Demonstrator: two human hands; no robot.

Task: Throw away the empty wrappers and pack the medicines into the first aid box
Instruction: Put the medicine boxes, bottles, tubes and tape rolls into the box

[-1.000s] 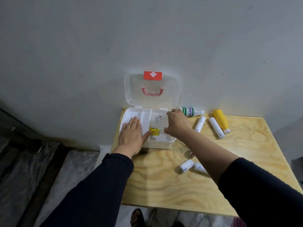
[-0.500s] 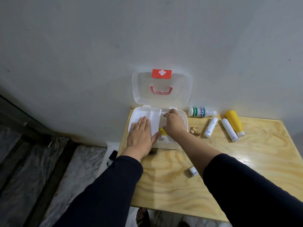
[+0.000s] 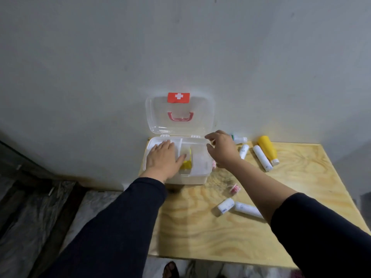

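First aid box (image 3: 197,178) steadied, centre frame.
Our left hand (image 3: 163,160) lay flat on it; our right hand (image 3: 220,149) hovered spread, empty; we judged reaching right best.

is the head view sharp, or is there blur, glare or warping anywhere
Head view: dim, soft lighting; the right hand is slightly motion-blurred, the left hand sharper. Wide-angle warping slants the table edges. A pale sheen lies on the wood near the box; the small labels on the white tubes are unreadable.
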